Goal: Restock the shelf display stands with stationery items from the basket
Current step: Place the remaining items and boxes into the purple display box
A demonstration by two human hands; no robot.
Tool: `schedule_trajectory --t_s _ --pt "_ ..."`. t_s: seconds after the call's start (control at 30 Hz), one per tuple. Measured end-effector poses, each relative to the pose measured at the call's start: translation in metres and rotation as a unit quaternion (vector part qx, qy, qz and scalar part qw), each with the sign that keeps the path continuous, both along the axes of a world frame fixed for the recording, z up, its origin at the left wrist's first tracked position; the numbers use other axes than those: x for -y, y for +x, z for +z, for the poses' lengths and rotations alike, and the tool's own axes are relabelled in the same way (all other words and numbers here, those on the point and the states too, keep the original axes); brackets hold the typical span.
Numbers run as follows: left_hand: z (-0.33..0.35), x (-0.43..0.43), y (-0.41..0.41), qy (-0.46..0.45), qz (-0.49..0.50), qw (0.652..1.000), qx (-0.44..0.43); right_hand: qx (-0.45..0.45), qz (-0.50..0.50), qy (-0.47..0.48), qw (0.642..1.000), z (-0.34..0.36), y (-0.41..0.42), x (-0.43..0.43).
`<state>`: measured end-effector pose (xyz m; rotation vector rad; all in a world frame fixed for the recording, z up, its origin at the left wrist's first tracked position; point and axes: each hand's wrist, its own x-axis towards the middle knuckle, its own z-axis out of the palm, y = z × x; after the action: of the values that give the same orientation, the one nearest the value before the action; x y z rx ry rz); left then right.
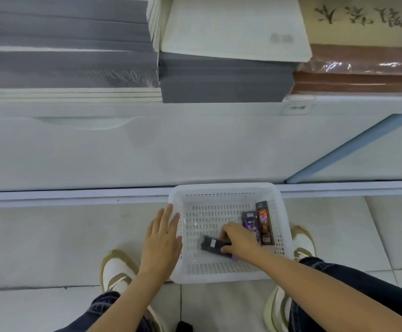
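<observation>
Nearest to the camera were two knees in dark jeans (104, 312) and two bare forearms. On the left, the left hand (162, 238) lay flat with straight fingers on the left rim of the white basket (224, 188) and held nothing. Inside, toward the front edge of the basket, the right hand (239, 238) had its fingers closed around a dark flat pack (210, 245). Two more items, a purple pack (250, 221) and a dark pack with red print (264, 224), lay along the right wall.

I judge that the step in hand was picking one item out of the basket. The next move calls for lifting the pack clear of the wall and carrying it to a display stand, which was not visible.

The basket stood on pale floor tiles (51, 240), just before the white shelf base (147, 149). Above it, from left to right, were grey paper stacks (63, 44), a white stack (231, 27) and brown wrapped stacks (362, 75).
</observation>
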<state>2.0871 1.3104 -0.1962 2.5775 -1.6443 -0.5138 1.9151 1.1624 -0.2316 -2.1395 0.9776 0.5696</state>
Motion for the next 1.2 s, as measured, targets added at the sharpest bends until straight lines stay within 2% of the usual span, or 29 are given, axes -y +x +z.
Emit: schedule_trajectory --t_s 0.1,0.17,0.2,0.3,0.4,0.5,0.57,0.63,0.67,0.8,0.9,1.07,1.13,1.2 --pt "0.01 0.011 -0.005 -0.062 -0.007 0.998 -0.008 0.05 -0.016 0.077 0.996 0.007 0.002 0.009" --pt "0.014 0.021 -0.012 -0.09 -0.038 0.993 -0.068 0.093 -0.026 0.135 0.986 0.017 0.005 0.019" --pt "0.016 0.028 -0.016 -0.073 -0.039 0.989 -0.125 0.111 -0.031 0.16 0.98 0.024 0.006 0.023" --pt "0.018 0.046 -0.031 0.083 -0.005 0.954 -0.289 0.137 -0.049 0.198 0.969 0.045 0.008 0.033" --pt "0.02 0.052 -0.036 0.064 0.086 0.904 -0.413 0.16 -0.071 0.169 0.97 0.053 0.0 0.041" --pt "0.015 0.049 -0.031 0.045 0.182 0.861 -0.473 0.163 -0.172 0.028 0.971 0.04 -0.021 0.049" --pt "0.013 0.045 -0.028 0.026 0.237 0.835 -0.495 0.083 -0.201 -0.05 0.975 0.027 -0.033 0.047" --pt "0.012 0.043 -0.028 0.018 0.255 0.826 -0.503 0.002 -0.179 -0.059 0.982 0.015 -0.038 0.036" --pt "0.012 0.043 -0.029 0.016 0.256 0.822 -0.508 -0.012 -0.169 -0.059 0.984 0.01 -0.037 0.029" --pt "0.01 0.045 -0.034 0.002 0.264 0.803 -0.534 0.025 -0.176 -0.087 0.98 -0.003 -0.026 0.014" --pt "0.006 0.045 -0.035 -0.008 0.272 0.793 -0.545 -0.019 -0.137 -0.128 0.982 -0.006 -0.025 0.011" --pt "-0.004 0.044 -0.036 -0.001 0.279 0.792 -0.543 0.007 -0.156 -0.064 0.986 -0.008 -0.026 0.015" --pt "-0.007 0.046 -0.038 -0.003 0.297 0.781 -0.549 0.045 -0.174 -0.004 0.984 -0.005 -0.026 0.019" --pt "-0.008 0.051 -0.039 -0.009 0.321 0.767 -0.556 0.113 -0.227 0.07 0.965 0.002 -0.024 0.024"
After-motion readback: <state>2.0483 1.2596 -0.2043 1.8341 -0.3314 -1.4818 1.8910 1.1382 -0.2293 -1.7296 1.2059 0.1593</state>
